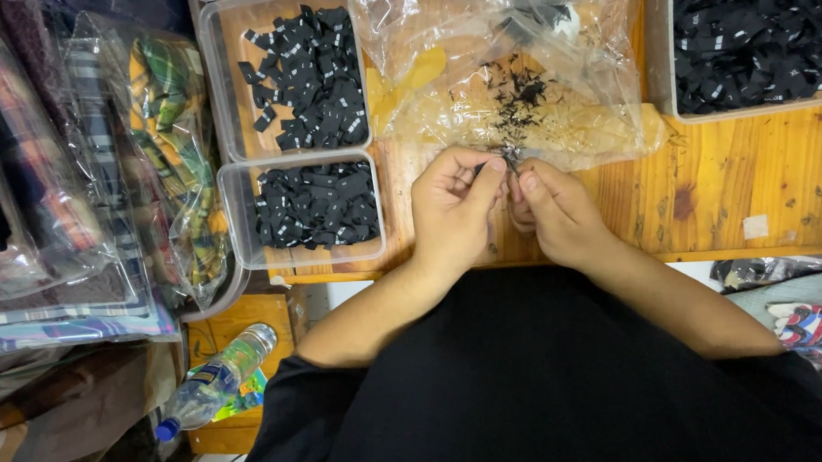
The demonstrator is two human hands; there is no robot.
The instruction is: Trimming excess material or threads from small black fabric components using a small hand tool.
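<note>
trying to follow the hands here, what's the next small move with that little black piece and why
Probably drop the small black label into one of the clear tubs on the left. Both hands, left and right, pinch it together over the wooden table, and the tubs already hold piles of similar black pieces.

Tubs of small black labels (315,205) line the table, clear plastic bag (505,64) behind, bagged plaid fabric (165,134) stacked left.
</note>
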